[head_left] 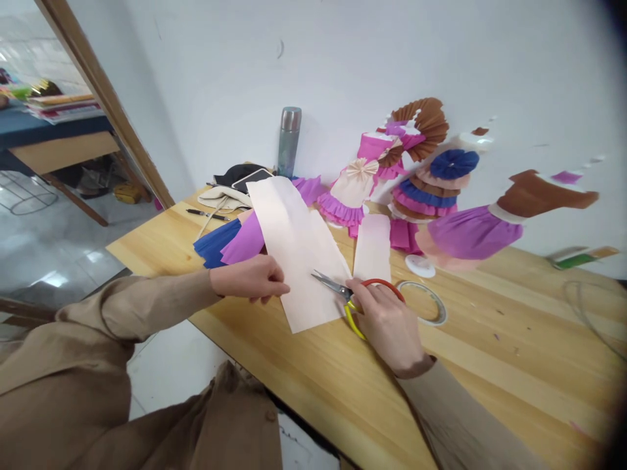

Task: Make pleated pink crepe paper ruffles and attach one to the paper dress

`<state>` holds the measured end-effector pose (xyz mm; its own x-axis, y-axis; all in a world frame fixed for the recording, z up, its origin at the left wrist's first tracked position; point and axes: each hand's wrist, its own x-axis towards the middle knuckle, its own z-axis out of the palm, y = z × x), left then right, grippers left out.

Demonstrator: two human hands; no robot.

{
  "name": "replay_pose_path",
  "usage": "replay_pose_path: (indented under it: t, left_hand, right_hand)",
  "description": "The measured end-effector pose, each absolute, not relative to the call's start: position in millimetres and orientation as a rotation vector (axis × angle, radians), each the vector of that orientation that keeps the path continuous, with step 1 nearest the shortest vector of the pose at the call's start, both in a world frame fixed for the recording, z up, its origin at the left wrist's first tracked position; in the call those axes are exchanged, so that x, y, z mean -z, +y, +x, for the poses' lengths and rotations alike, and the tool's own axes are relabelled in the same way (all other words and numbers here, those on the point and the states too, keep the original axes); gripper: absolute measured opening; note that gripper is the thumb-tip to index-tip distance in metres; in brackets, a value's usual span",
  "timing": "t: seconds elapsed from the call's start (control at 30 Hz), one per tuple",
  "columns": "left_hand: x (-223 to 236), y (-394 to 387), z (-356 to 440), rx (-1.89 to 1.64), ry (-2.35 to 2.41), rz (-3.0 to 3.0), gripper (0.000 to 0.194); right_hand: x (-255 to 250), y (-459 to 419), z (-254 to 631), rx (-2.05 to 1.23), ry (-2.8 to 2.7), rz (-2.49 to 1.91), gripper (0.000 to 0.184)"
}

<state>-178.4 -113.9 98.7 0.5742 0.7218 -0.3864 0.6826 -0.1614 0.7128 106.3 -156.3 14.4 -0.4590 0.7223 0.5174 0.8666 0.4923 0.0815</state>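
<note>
My right hand [392,323] holds scissors [345,290] with red and yellow handles. Their slightly parted blades point left above a long cream crepe paper sheet [304,254], which curves over the table. By the sheet's left edge is my left hand [252,277], its fingers curled in; whether anything is inside them is hidden. Purple crepe paper [245,240] and blue crepe paper [217,243] lie beyond that hand, partly under the sheet. A smaller cream piece [373,245] rests to the right of the long one.
Behind stand paper dresses on forms, one pink and cream [355,183], one tiered [434,186], one brown and purple [480,228]. A tape roll [426,302] lies right of my right hand. A flask [290,140], phone [252,179] and pen [208,214] are at the back left.
</note>
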Motion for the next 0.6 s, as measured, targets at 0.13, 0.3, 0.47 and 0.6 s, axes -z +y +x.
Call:
replay_pose_path:
  t: [0.13,0.3,0.47,0.6]
  left_hand:
    - [-87.9,-91.2,-145.8,-0.332,1.2,2.525,0.02]
    - [-54.1,-42.3,-113.4,-0.428,0.755,2.933,0.044]
    - [-33.0,-21.2,-107.0,-0.327,0.468,3.127,0.039]
    - [-22.8,-26.7,-116.2,-0.14,0.524,3.098,0.031]
  right_hand:
    - [-9.1,-156.8,100.9,0.427,-2.405,-1.212,0.037]
    - [-9.1,-156.7,95.2,0.379,-2.428,-1.119,0.036]
    - [-7.6,-157.4,97.4,0.224,-2.437,-1.127,0.037]
    - [-9.4,-159.7,108.1,-0.14,-2.159,-1.266,0.031]
